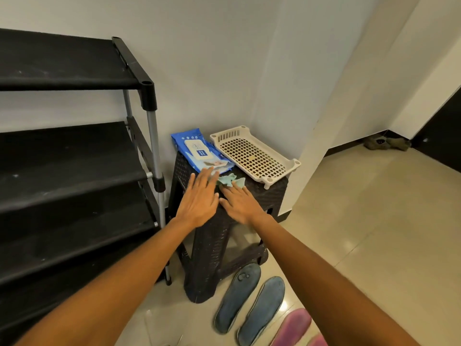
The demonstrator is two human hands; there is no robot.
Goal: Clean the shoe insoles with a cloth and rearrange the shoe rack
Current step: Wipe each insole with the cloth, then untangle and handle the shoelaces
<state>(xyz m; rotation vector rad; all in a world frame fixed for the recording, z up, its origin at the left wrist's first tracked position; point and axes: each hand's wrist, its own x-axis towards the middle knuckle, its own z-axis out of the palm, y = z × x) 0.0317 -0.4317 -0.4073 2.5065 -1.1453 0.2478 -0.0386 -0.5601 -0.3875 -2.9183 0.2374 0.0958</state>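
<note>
Both hands are flat with fingers straight, the left hand (pixel 199 201) and right hand (pixel 240 203) reaching for the green cloth (pixel 230 180) on the dark stool (pixel 264 193), so next they must grab it to wipe the blue insoles (pixel 249 303) on the floor.

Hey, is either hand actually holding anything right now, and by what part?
Nothing is gripped. Both the left hand and right hand lie flat with straight fingers on the stool; the right hand's fingertips touch the near edge of the green cloth.

Rack (pixel 74 158) left, tray (pixel 254 156) right.
</note>
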